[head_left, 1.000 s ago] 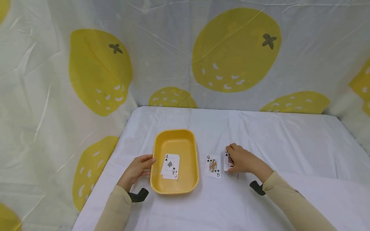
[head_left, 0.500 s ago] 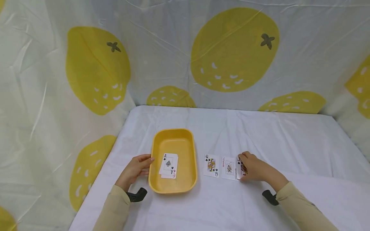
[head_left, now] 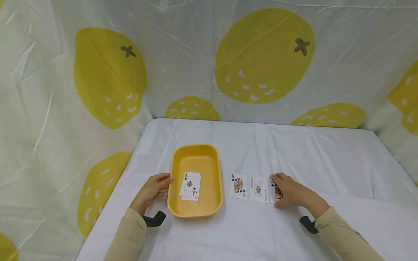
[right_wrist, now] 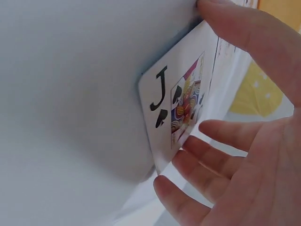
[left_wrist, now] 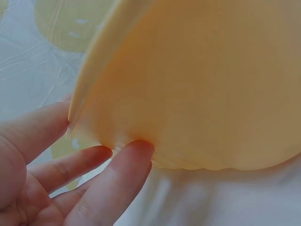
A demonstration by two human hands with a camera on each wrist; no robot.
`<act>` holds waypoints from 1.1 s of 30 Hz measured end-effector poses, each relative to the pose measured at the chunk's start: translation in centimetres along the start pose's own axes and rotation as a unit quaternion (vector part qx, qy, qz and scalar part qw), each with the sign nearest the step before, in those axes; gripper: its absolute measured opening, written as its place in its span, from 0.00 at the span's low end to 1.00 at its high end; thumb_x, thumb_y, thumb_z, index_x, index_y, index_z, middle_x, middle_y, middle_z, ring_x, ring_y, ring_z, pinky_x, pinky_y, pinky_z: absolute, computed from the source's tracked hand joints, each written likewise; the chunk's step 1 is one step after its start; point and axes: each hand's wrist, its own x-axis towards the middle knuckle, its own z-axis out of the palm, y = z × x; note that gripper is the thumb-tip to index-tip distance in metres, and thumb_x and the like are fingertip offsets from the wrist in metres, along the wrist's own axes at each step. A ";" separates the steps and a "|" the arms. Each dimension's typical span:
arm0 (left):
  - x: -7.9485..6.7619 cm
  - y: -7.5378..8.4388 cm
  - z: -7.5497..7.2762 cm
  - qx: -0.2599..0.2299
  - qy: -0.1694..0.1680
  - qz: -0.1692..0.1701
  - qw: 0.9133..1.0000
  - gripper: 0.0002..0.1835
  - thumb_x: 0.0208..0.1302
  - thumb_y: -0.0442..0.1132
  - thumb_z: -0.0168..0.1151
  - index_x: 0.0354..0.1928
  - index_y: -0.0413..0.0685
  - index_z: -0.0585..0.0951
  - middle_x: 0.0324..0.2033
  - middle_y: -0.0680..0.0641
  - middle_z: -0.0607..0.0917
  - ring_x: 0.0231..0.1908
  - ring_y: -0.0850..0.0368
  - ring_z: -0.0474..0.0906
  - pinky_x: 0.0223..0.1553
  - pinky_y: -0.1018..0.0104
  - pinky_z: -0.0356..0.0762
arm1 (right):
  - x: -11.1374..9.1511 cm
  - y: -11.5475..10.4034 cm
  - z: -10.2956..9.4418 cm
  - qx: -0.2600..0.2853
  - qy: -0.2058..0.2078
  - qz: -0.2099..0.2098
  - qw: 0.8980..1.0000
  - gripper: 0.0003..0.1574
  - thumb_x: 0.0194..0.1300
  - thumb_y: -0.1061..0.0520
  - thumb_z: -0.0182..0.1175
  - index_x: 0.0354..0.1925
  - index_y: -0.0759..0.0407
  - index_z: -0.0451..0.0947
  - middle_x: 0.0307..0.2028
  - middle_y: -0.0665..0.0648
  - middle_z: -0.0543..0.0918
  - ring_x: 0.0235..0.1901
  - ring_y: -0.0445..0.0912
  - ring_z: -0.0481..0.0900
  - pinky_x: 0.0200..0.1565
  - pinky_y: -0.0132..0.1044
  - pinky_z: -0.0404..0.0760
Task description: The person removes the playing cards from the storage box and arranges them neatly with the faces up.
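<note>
At three o'clock from the tray (head_left: 209, 181), the right hand (head_left: 290, 191) pinches a jack card (head_left: 274, 194) lengthwise twelve-to-six; the left hand (head_left: 152, 189) grips the tray.

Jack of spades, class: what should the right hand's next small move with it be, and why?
Probably, the right hand should ease its hold and leave the jack flat on the white cloth: the card sits just right of the joker, in line with it and the queen, so the three make a neat row.
</note>
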 end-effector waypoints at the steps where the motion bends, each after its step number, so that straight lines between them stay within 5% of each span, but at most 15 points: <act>1: 0.0 0.0 0.0 0.002 -0.002 0.001 1.000 0.25 0.61 0.42 0.58 0.56 0.33 0.70 0.42 0.37 0.79 0.34 0.50 0.80 0.32 0.60 0.80 | 0.0 -0.1 -0.1 0.004 -0.002 0.002 1.000 0.57 0.38 0.51 0.74 0.59 0.75 0.57 0.56 0.73 0.61 0.53 0.63 0.64 0.51 0.55 0.67; 8: 0.0 0.2 0.0 0.000 0.005 -0.005 1.000 0.24 0.60 0.42 0.59 0.55 0.34 0.71 0.42 0.38 0.80 0.33 0.49 0.81 0.32 0.60 0.80 | 0.8 -1.5 -0.9 0.000 -0.004 0.007 1.000 0.56 0.44 0.48 0.70 0.61 0.75 0.55 0.59 0.74 0.59 0.57 0.65 0.59 0.55 0.57 0.62; 17: -0.1 0.1 0.0 -0.004 -0.011 0.007 1.000 0.26 0.60 0.42 0.59 0.56 0.31 0.69 0.42 0.37 0.79 0.34 0.48 0.81 0.32 0.59 0.80 | 2.7 -4.6 -1.4 -0.008 0.021 -0.042 0.999 0.56 0.50 0.42 0.65 0.62 0.76 0.53 0.60 0.73 0.59 0.60 0.63 0.56 0.58 0.54 0.59; 33: -0.1 0.2 0.3 -0.003 0.006 0.001 1.000 0.26 0.59 0.42 0.60 0.56 0.33 0.70 0.44 0.35 0.78 0.36 0.46 0.80 0.32 0.59 0.80 | 7.9 -12.5 -3.0 -0.036 0.029 -0.129 0.991 0.57 0.53 0.38 0.61 0.64 0.73 0.51 0.63 0.69 0.57 0.62 0.58 0.55 0.62 0.47 0.56</act>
